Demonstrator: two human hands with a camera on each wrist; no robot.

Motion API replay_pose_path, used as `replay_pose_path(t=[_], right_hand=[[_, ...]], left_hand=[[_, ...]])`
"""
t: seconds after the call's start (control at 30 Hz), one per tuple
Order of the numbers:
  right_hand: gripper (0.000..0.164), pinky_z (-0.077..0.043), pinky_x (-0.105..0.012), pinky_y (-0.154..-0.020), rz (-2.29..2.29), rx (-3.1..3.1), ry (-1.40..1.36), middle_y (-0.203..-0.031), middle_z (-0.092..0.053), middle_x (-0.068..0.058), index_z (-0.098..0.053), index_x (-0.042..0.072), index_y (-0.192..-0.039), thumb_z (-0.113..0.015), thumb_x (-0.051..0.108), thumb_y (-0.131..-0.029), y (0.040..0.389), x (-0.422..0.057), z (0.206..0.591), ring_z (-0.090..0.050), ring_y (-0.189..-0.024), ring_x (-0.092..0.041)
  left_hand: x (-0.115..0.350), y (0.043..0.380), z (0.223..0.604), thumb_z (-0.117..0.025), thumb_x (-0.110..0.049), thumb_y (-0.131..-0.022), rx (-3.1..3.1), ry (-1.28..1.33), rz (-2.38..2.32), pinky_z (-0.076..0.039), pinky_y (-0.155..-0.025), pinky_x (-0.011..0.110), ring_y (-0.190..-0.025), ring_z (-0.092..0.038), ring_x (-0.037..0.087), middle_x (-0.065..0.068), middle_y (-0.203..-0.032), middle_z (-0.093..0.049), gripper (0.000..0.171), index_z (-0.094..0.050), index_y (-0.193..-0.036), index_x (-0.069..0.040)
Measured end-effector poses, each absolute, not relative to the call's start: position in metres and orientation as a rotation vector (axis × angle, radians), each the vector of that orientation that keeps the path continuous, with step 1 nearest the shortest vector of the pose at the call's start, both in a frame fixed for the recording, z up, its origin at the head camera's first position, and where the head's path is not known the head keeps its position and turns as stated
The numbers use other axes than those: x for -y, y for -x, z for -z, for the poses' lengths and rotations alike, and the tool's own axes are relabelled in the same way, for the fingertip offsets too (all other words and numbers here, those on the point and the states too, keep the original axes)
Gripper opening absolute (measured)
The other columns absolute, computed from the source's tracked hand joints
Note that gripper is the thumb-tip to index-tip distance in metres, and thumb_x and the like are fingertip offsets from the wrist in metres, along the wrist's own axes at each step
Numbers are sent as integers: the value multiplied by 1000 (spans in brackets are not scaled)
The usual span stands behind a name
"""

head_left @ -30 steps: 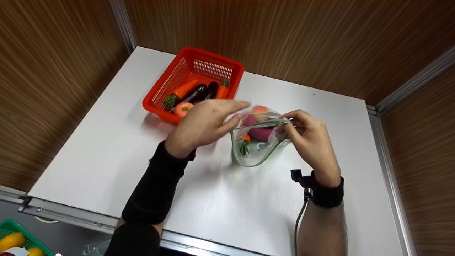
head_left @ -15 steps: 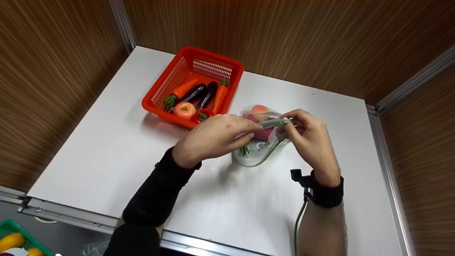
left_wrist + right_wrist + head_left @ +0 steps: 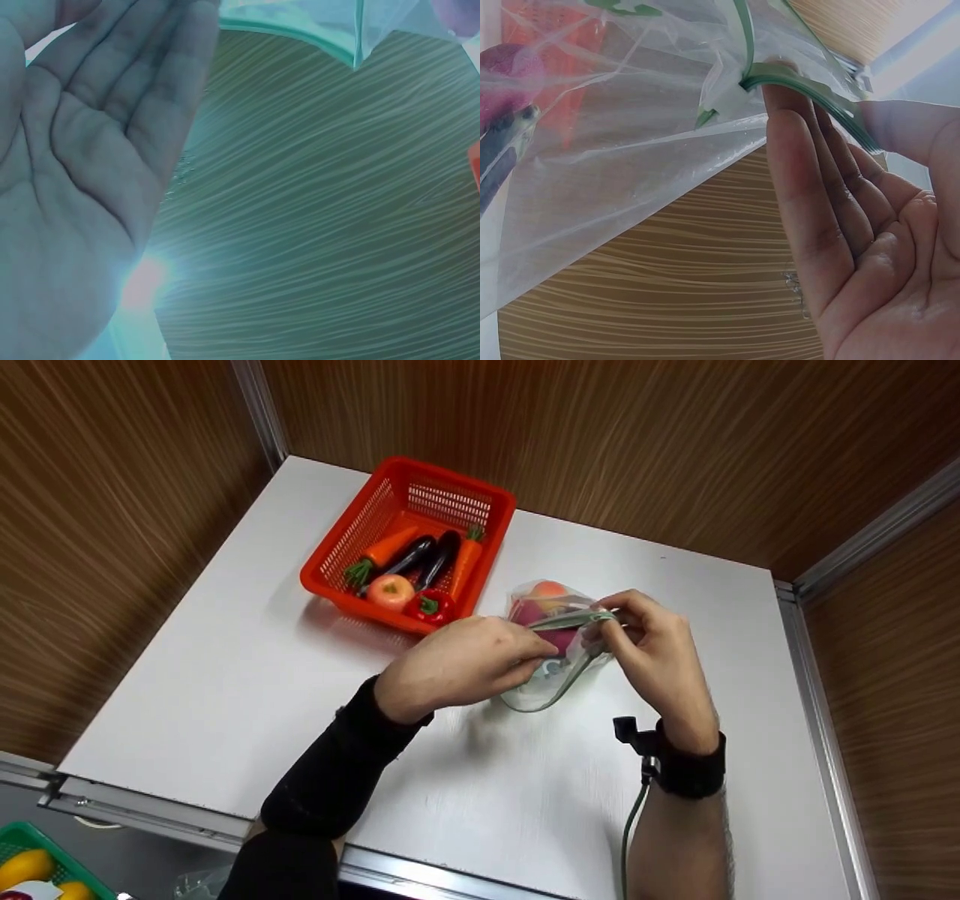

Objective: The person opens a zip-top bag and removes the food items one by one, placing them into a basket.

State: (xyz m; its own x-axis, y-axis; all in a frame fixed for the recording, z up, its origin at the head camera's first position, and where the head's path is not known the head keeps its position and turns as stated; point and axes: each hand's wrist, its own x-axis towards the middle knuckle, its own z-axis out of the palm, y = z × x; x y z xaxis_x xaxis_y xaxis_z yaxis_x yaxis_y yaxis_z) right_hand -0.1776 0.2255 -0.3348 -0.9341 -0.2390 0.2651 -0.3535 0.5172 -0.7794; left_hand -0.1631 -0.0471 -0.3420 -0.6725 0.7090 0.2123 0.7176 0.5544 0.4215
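Note:
A clear zip bag [image 3: 555,686] with a green edge stands on the white table. Through its film show a reddish-yellow fruit [image 3: 551,590] and purple-pink produce [image 3: 561,640]. My right hand [image 3: 654,649] pinches the bag's green zip strip [image 3: 810,86] between thumb and fingers. At the left side of the bag's mouth is my left hand [image 3: 469,664], thumb and index close together. The left wrist view shows that palm bare and its fingers [image 3: 161,97] fairly straight beside the green rim [image 3: 292,34]. Its fingertips are out of that view, so what they touch is hidden.
A red basket [image 3: 334,585] at the back left holds carrots [image 3: 466,562], eggplants [image 3: 439,559], an apple [image 3: 389,592] and a red pepper [image 3: 430,606]. Wood-grain walls enclose the table. Below its front left edge sits a green basket [image 3: 75,870] with yellow fruit [image 3: 26,868].
My left hand has moved right and toward me, from beside the red basket to the bag's mouth, its thumb and fingers drawing closer. The red pepper came into view. My right hand stayed put.

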Motion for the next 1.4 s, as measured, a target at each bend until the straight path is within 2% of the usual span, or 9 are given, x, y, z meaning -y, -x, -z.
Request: replay_pose_path(t=[0.07, 0.2, 0.3, 0.43, 0.77, 1.0, 1.23, 1.4], right_hand=[[20, -68, -19, -78, -1403, 2618, -523, -98, -88, -16, -82, 1, -122, -63, 0, -115, 178, -225, 335, -85, -80, -6], [19, -69, -19, -79, -1412, 2611, -528, -97, -88, -16, -82, 1, -122, -64, 0, -114, 177, -225, 335, -85, -80, -7], [19, -69, -19, -79, -1409, 2615, -520, -97, -88, -16, -82, 1, -122, -65, 0, -114, 176, -225, 335, -85, -80, -6], [18, -69, -20, -79, -1421, 2617, -516, -98, -88, -17, -81, 0, -123, -65, -1, -114, 176, -225, 334, -85, -80, -6], [18, -69, -20, -79, -1422, 2616, -526, -97, -88, -18, -81, -1, -122, -65, -2, -114, 176, -224, 334, -85, -79, -7], [18, -69, -20, -78, -1431, 2609, -536, -97, -88, -18, -81, -1, -122, -66, -2, -114, 176, -223, 335, -85, -80, -7], [19, -68, -18, -78, -1399, 2627, -545, -98, -88, -17, -82, 0, -123, -65, -2, -114, 175, -223, 334, -84, -81, -7], [18, -67, -17, -78, -1380, 2634, -548, -98, -88, -17, -82, 0, -123, -66, -1, -115, 175, -223, 334, -84, -81, -7]], left_hand=[[44, 165, 345, -64, -23, -121, 2775, 1267, 751, -67, -95, 45, -101, -77, 26, 3, -116, -86, 23, -84, -131, -15], [39, 170, 350, -64, -23, -121, 2809, 1256, 761, -65, -91, 47, -97, -74, 26, 4, -109, -84, 21, -83, -123, -15], [37, 174, 353, -65, -23, -121, 2845, 1231, 780, -67, -95, 48, -102, -76, 26, 5, -116, -86, 22, -84, -127, -14], [36, 176, 355, -64, -18, -120, 2886, 1194, 756, -68, -95, 47, -103, -77, 25, 7, -119, -86, 22, -84, -129, -14], [32, 184, 364, -65, -18, -119, 2882, 1162, 683, -69, -91, 49, -101, -79, 26, 7, -115, -86, 21, -83, -126, -14], [31, 188, 368, -65, -13, -115, 2842, 1136, 652, -68, -86, 49, -95, -77, 27, 7, -107, -84, 15, -79, -112, -10], [30, 192, 370, -66, -16, -117, 2856, 1116, 649, -70, -91, 49, -102, -81, 28, 9, -113, -85, 14, -79, -119, -11], [30, 194, 373, -64, -15, -116, 2862, 1090, 631, -70, -87, 50, -97, -80, 27, 8, -107, -84, 15, -79, -119, -11]])
